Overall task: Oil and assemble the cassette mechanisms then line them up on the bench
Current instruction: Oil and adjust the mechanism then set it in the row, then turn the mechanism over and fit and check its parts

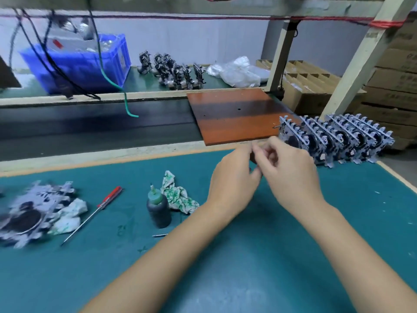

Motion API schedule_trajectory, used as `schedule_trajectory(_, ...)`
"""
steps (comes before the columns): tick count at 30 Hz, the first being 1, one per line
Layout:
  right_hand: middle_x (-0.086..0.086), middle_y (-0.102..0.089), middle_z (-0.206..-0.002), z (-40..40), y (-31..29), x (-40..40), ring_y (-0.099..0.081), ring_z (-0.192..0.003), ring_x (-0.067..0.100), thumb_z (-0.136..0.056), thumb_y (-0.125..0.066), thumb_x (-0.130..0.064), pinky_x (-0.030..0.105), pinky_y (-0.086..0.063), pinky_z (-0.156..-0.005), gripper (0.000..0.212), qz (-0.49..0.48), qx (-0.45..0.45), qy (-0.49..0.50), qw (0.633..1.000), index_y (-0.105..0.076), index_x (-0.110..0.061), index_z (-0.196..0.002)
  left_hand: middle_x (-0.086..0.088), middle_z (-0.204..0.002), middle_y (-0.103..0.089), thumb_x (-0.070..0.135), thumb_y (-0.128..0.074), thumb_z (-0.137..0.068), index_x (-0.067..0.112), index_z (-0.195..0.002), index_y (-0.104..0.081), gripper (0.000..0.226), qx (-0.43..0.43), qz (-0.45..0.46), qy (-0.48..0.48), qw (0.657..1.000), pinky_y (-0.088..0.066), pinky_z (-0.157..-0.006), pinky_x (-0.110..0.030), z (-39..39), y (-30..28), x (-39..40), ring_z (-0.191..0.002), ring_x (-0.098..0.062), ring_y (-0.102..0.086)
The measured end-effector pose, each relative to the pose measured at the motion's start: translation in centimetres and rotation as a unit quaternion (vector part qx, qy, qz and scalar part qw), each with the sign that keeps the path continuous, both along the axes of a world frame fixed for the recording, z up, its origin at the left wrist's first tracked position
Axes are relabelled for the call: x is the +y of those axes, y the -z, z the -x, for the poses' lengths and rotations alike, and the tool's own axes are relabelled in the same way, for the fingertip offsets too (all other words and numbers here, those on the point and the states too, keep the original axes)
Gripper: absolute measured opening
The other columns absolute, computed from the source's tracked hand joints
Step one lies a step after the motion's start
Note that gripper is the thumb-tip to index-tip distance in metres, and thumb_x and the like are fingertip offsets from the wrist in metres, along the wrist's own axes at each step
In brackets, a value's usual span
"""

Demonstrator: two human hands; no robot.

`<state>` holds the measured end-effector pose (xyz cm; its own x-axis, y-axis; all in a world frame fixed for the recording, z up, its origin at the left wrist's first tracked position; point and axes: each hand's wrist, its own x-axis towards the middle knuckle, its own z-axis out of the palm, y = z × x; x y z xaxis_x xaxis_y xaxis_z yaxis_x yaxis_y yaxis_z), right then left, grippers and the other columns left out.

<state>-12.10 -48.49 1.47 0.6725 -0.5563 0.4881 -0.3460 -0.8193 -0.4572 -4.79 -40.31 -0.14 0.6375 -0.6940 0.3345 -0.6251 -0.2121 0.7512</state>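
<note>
Standing beside the bench (pixel 237 279), I see both forearms of the person reach over the green mat, and the two hands meet in the air above its far part. The left hand (pixel 232 184) and the right hand (pixel 291 170) have curled fingers, with the tips brought together as if they pinch a very small part, but the part is hidden or too blurred, so I cannot tell what they hold, or if they hold anything.

If a tiny piece is there, I think it can easily slip and fall on the mat, where it would be hard to find.

To the left stand the dark oil bottle (pixel 158 208), upright, with a patterned rag (pixel 178 195) just beside it and a red screwdriver (pixel 94 212) lying near. A careless elbow could tip the bottle and spill oil.

At the far left lies one loose mechanism (pixel 27 213) partly on a second rag (pixel 70 216); it looks not yet finished.

Behind the hands, at the right far edge of the bench, a row of mechanisms (pixel 338 141) stands upright, close one to another. The right hand is near the first of them, so a quick move might knock it and push down the whole row.

Further away are a brown board (pixel 234 114), more mechanisms (pixel 173 71) and a blue crate (pixel 81 64).
</note>
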Motion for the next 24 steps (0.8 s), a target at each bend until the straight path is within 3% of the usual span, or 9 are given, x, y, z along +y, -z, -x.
schedule_trajectory(3, -0.006, -0.050, -0.052, -0.2, -1.2, 7.4, -0.050, -0.056, 0.025, -0.092, -0.046, -0.044, 0.040, -0.042, -0.055, 0.035, -0.053, -0.020, -0.128, 0.990, -0.051, -0.018, -0.069, 0.013, -0.071, -0.059, 0.021, -0.053, -0.088, 0.021, -0.089, -0.056, 0.003, -0.026, 0.012, -0.014, 0.999, -0.044, -0.062, -0.033, 0.0, -1.1, 9.3, -0.059, -0.004, -0.051)
schedule_trajectory(6, -0.008, -0.048, -0.056, -1.8, -1.6, 14.3, -0.051, -0.060, 0.022, -0.086, -0.040, -0.048, 0.038, -0.041, -0.056, 0.029, -0.027, 0.038, -0.244, 0.969, -0.046, -0.022, -0.074, 0.017, -0.075, -0.062, 0.024, -0.052, -0.084, 0.031, -0.087, -0.056, 0.009, -0.031, -0.012, -0.067, 0.997, -0.044, -0.064, -0.024, -0.4, -1.6, 18.5, -0.069, -0.002, -0.056)
schedule_trajectory(10, -0.007, -0.060, -0.086, -5.7, -0.7, 22.4, -0.057, -0.083, 0.020, -0.093, -0.046, -0.044, 0.035, -0.040, -0.064, 0.020, 0.009, 0.076, -0.368, 0.926, -0.048, -0.025, -0.089, 0.024, -0.086, -0.064, 0.008, -0.065, -0.084, 0.035, -0.089, -0.060, 0.027, -0.049, -0.056, -0.186, 0.980, -0.039, -0.073, -0.010, -2.2, -0.8, 28.8, -0.084, 0.003, -0.056)
schedule_trajectory(14, -0.002, -0.054, -0.112, -11.6, 1.6, 28.8, -0.048, -0.110, 0.020, -0.095, -0.046, -0.036, 0.035, -0.038, -0.075, 0.021, 0.075, 0.114, -0.382, 0.914, -0.050, -0.021, -0.109, 0.022, -0.091, -0.064, 0.014, -0.066, -0.085, 0.036, -0.089, -0.059, 0.023, -0.060, -0.113, -0.302, 0.945, -0.040, -0.074, -0.023, -5.5, 0.6, 36.1, -0.086, -0.002, -0.057)
schedule_trajectory(17, 0.004, -0.040, -0.133, -16.2, 3.2, 30.1, -0.034, -0.127, 0.023, -0.085, -0.062, -0.047, 0.035, -0.035, -0.094, 0.060, 0.101, 0.145, -0.344, 0.922, -0.039, -0.021, -0.133, 0.016, -0.102, -0.060, 0.026, -0.069, -0.083, 0.033, -0.100, -0.058, 0.021, -0.044, -0.138, -0.355, 0.924, -0.039, -0.075, -0.027, -7.9, 2.2, 38.9, -0.092, -0.013, -0.058)
schedule_trajectory(20, 0.010, -0.017, -0.154, -19.9, 3.8, 29.2, -0.010, -0.143, 0.026, -0.064, -0.067, -0.072, 0.046, -0.015, -0.115, 0.112, 0.099, 0.255, -0.323, 0.906, -0.014, -0.025, -0.150, 0.005, -0.122, -0.054, 0.037, -0.071, -0.081, 0.020, -0.125, -0.052, 0.051, -0.011, -0.163, -0.362, 0.918, -0.040, -0.085, -0.028, -9.7, 4.2, 39.1, -0.107, -0.016, -0.054)
schedule_trajectory(22, 0.009, -0.016, -0.157, -21.5, 4.0, 28.5, -0.008, -0.145, 0.025, -0.062, -0.060, -0.081, 0.051, -0.006, -0.116, 0.116, 0.056, 0.306, -0.318, 0.896, -0.011, -0.024, -0.151, 0.000, -0.128, -0.051, 0.040, -0.070, -0.082, 0.016, -0.134, -0.044, 0.063, 0.035, -0.156, -0.346, 0.925, -0.040, -0.091, -0.030, -10.7, 5.0, 38.3, -0.113, -0.018, -0.052)
schedule_trajectory(24, 0.008, -0.028, -0.152, -22.2, 4.2, 28.2, -0.024, -0.141, 0.026, -0.066, -0.053, -0.083, 0.052, -0.012, -0.114, 0.105, 0.016, 0.329, -0.314, 0.890, -0.027, -0.022, -0.147, 0.000, -0.126, -0.051, 0.041, -0.068, -0.084, 0.016, -0.134, -0.043, 0.061, 0.077, -0.140, -0.329, 0.931, -0.041, -0.090, -0.030, -11.6, 5.5, 37.0, -0.112, -0.019, -0.052)
